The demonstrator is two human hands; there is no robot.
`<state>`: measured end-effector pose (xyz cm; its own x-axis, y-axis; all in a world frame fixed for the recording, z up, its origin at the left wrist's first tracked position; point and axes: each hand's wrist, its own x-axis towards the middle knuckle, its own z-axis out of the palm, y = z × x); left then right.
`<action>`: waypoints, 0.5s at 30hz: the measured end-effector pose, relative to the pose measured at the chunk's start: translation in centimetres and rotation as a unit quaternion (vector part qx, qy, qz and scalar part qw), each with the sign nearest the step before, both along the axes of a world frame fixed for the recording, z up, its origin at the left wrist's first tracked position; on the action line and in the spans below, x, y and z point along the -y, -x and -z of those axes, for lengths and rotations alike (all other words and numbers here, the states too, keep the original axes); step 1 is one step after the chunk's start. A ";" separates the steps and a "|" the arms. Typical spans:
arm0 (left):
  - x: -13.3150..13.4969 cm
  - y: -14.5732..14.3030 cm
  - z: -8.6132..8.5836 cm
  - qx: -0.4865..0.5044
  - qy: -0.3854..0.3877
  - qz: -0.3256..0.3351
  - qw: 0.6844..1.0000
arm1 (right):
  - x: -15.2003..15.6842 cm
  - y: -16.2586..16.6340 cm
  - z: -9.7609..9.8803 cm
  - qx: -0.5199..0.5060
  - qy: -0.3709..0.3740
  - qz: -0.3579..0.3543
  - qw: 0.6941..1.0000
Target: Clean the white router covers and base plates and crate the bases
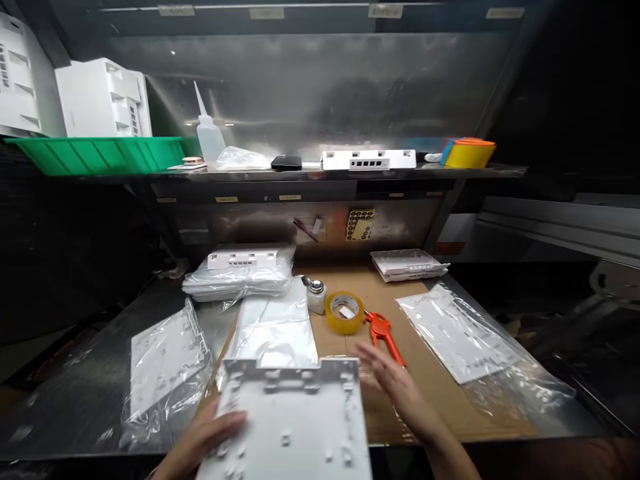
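A white plastic housing panel [295, 417] with ribs and small posts fills the bottom centre, its inner side facing me. My left hand [207, 433] grips its left edge, thumb over the face. Just off the panel's upper right corner is my right hand [395, 387], open, fingers stretched out and slightly blurred, holding nothing. Beyond that hand lies an orange-red hand tool with a trigger [383, 330]. A roll of yellow tape [345, 313] and a small pump bottle [317, 297] stand farther back. Clear plastic bags [275, 330] lie behind the panel.
Bagged white panels lie at left [167, 360] and right [455, 333]. A stack of bags [237, 280] with a white part on top is at the back. The shelf holds a green tray [100, 157], a nozzle bottle [210, 137] and a white housing [369, 159].
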<state>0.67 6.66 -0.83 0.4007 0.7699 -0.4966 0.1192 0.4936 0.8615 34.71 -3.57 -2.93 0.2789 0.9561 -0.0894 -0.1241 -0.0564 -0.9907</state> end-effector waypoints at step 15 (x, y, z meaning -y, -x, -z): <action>-5.9 -2.9 3.7 -0.269 -0.420 0.182 0.848 | 4.4 -2.1 2.2 -0.338 0.059 0.244 0.907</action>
